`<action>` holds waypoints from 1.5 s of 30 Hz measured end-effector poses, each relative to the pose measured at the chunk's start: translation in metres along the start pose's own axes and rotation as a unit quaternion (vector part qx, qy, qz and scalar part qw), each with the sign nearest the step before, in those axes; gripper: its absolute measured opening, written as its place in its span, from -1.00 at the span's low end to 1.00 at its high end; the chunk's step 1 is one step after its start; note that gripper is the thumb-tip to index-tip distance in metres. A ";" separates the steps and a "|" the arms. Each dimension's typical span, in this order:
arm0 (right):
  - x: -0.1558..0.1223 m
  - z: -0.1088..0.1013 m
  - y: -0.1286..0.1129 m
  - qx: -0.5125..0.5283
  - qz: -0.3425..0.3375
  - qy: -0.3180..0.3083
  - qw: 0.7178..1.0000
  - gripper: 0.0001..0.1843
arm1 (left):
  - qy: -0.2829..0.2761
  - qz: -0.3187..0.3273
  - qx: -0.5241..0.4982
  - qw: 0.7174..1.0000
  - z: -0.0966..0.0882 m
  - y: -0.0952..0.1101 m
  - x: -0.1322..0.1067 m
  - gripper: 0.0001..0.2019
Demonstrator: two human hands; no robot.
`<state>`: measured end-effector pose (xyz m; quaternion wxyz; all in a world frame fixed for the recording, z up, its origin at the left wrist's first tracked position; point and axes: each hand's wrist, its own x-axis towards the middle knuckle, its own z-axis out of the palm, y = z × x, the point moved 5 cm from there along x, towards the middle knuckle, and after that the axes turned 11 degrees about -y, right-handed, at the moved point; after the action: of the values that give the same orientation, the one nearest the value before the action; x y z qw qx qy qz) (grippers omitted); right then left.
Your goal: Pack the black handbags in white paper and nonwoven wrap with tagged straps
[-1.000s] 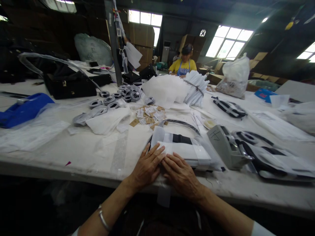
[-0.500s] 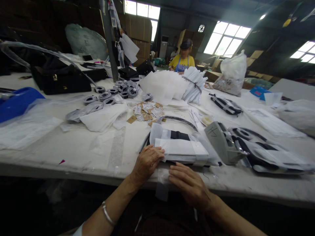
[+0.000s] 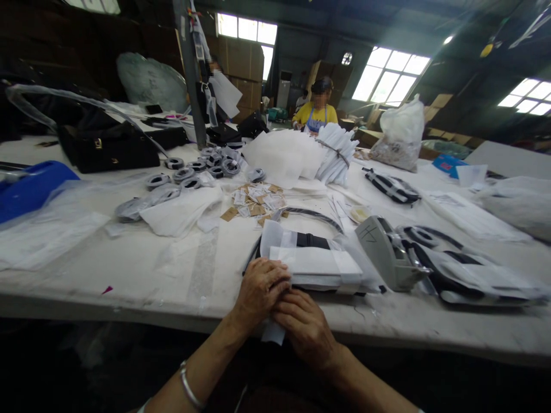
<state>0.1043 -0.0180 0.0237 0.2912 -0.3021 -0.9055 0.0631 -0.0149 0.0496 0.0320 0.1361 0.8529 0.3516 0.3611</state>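
Observation:
A dark bag (image 3: 313, 241) wrapped in white paper lies flat near the table's front edge, its curved handle pointing away from me. My left hand (image 3: 262, 289) rests at the bag's near left corner, fingers bent together over the paper wrap (image 3: 316, 265). Against its fingertips lies my right hand (image 3: 307, 328), its fingers closed over a translucent white strip (image 3: 273, 332). The strip's lower end hangs past the table edge; its upper part is hidden under the hands. Right of the bag stands a grey tape dispenser (image 3: 381, 252) marked in pen.
Another wrapped bag (image 3: 469, 275) lies right of the dispenser. Beyond my bag are a pile of tags (image 3: 256, 201), several wrapped coiled straps (image 3: 189, 172) and stacked white sheets (image 3: 284, 158). A black bag (image 3: 107, 146) and blue object (image 3: 37, 189) are left. A person (image 3: 316, 112) sits opposite.
My right hand has moved left, up to my left hand, and now covers most of the strip that hung between them. The left hand stays at the bag's corner.

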 end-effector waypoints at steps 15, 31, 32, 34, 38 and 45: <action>0.003 0.004 -0.004 0.102 0.031 0.036 0.994 -0.67 | 0.043 -0.004 0.084 0.996 0.013 0.004 0.001 -0.80; 0.035 -0.041 0.030 0.022 0.011 0.021 0.999 -0.53 | -0.086 0.001 -0.012 0.996 0.002 -0.001 -0.015 -0.46; 0.034 -0.040 0.030 0.012 0.011 0.015 1.000 -0.55 | -0.081 -0.016 -0.037 0.996 -0.001 -0.002 -0.014 -0.48; 0.031 -0.039 0.029 -0.010 0.009 0.005 1.000 -0.59 | -0.072 -0.054 -0.084 0.992 -0.006 -0.004 -0.011 -0.55; 0.029 -0.039 0.027 -0.030 0.003 0.001 1.000 -0.62 | -0.056 -0.137 -0.142 0.979 -0.009 -0.011 -0.001 -0.74; 0.031 -0.043 0.025 -0.015 -0.011 -0.016 1.000 -0.67 | -0.009 -0.133 -0.130 0.982 0.000 -0.010 0.001 -0.85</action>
<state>0.1214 0.0176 0.0671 0.2725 -0.2958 -0.9141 0.0513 -0.0193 0.0575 0.0271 0.2959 0.7766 0.4109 0.3748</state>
